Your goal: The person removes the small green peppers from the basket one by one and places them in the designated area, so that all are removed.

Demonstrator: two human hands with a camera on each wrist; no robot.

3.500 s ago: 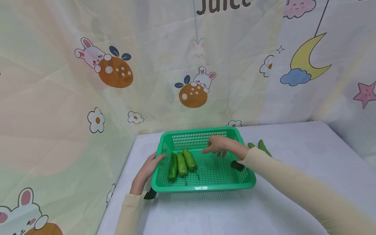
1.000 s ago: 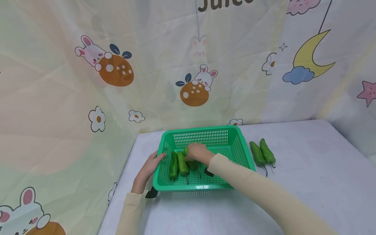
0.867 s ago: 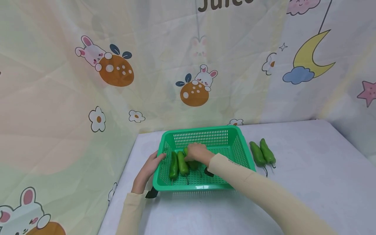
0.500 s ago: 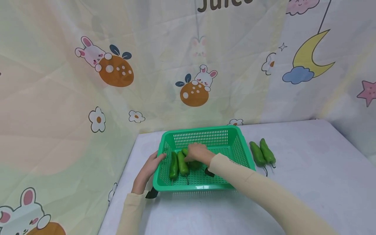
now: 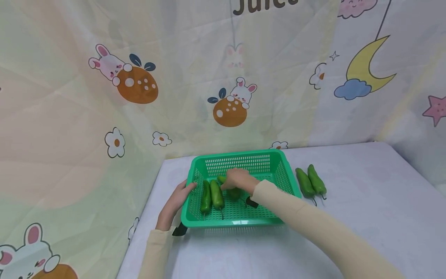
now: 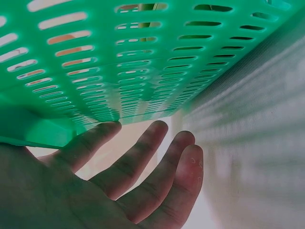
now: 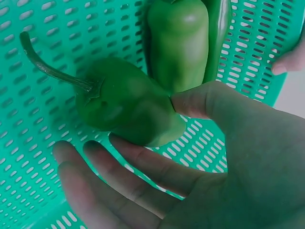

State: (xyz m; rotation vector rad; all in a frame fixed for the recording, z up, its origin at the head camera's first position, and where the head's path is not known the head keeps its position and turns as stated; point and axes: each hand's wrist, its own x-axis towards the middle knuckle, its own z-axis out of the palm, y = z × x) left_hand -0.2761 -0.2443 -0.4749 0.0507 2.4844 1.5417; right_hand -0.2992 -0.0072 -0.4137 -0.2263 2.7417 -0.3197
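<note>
The right hand (image 5: 240,180) reaches into the green basket (image 5: 240,223) and pinches the held pepper (image 7: 128,100) between thumb and index finger, the other fingers spread apart from it. This pepper is in the left half of the basket, its long axis slanting from far left to near right: the tip points far left, the curved stem near right. It is the rightmost of three green peppers there.

Just to its left, the light green pepper (image 5: 217,194) runs nearly near-to-far, stem at the near end. Left of that, the dark green pepper (image 5: 206,197) lies almost parallel, its stem also near.

The left hand (image 5: 177,195) grips the basket's left side, thumb over the rim and fingers apart along the outer wall; I cannot tell whether every fingertip touches it.

Right of the basket, on the white table (image 5: 369,193), lie the left loose pepper (image 5: 305,184) and the right loose pepper (image 5: 317,182), side by side, both with stems toward the near right and tips toward the far left.
</note>
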